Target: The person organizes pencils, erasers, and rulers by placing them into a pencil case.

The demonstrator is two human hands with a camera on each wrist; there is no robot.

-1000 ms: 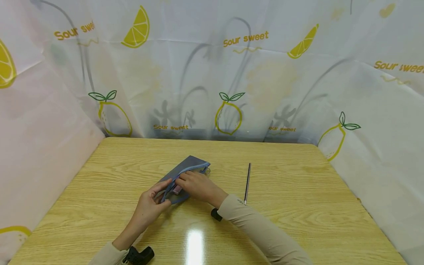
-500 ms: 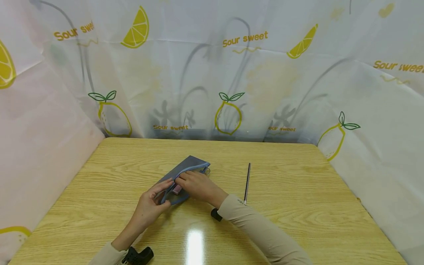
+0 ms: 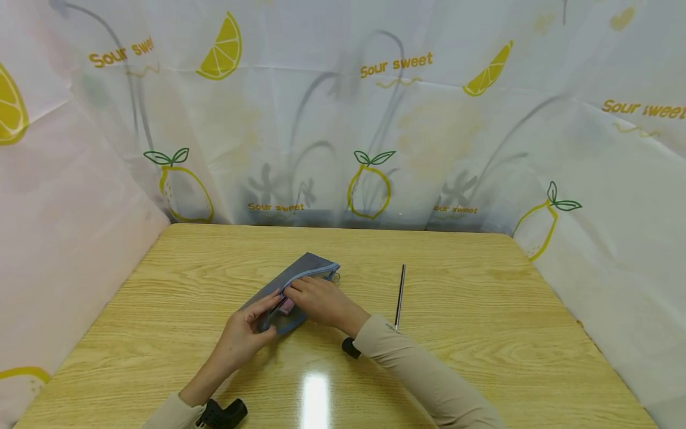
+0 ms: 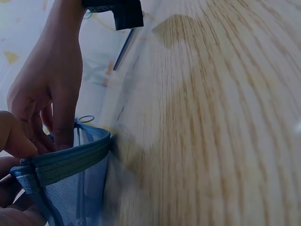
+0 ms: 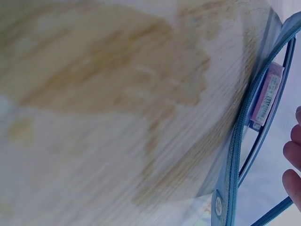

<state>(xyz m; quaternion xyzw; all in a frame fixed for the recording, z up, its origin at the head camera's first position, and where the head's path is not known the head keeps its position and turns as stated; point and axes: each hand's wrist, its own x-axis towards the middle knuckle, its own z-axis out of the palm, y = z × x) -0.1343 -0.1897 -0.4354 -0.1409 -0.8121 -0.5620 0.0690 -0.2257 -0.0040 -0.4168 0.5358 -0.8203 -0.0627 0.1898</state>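
A blue-grey zip pouch (image 3: 300, 271) with a mesh side lies on the table, its zip undone and its mouth apart. My left hand (image 3: 243, 336) grips the pouch's near-left end, thumb on the front side and fingers on the back. Over the mouth, my right hand (image 3: 321, 302) has its fingers bent down into the opening; whether they pinch anything is hidden. Inside sits a small pink-and-purple block with a barcode label (image 5: 268, 96), probably an eraser. In the left wrist view, the mesh wall (image 4: 66, 197) hangs below the right hand's fingers.
A dark pencil (image 3: 400, 295) lies on the wooden table (image 3: 482, 333), right of the pouch and just beyond the right sleeve (image 3: 423, 369). White lemon-printed sheets (image 3: 321, 119) stand around the back and sides.
The left hand has shifted slightly over the pouch's near-left end, and that end has moved a little with it. The right hand and the pencil stay where they were.
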